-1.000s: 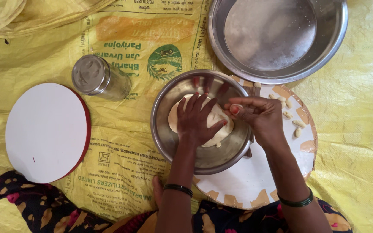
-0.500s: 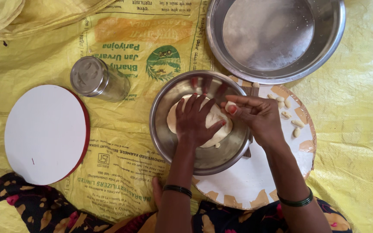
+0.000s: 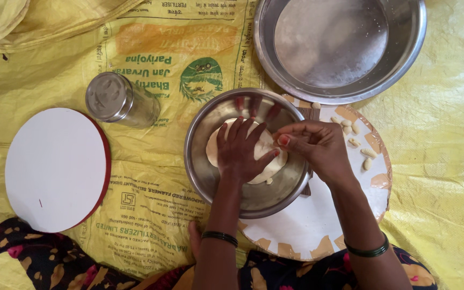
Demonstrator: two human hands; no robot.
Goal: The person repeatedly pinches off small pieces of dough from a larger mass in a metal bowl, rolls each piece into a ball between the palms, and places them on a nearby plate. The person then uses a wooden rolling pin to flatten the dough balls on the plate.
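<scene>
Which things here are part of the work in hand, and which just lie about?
In use: left hand pressing the dough; right hand pinching its edge; small steel bowl holding it.

Lying about: large steel basin, steel tin, white round board, small dough pieces, yellow sack sheet.

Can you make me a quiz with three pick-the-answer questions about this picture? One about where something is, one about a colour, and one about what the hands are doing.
1. Where is the dough?
A. in the small steel bowl
B. on the white round board
C. in the big steel basin

2. What colour is the sheet on the floor?
A. blue
B. yellow
C. green

3. What is the left hand doing?
A. holding the steel tumbler
B. lying flat on the dough
C. resting on the sheet

Answers: 1 A, the pale dough lies inside that bowl. 2 B, the sheet is yellow all around. 3 B, the palm covers the dough while the right hand pinches its edge.
</scene>
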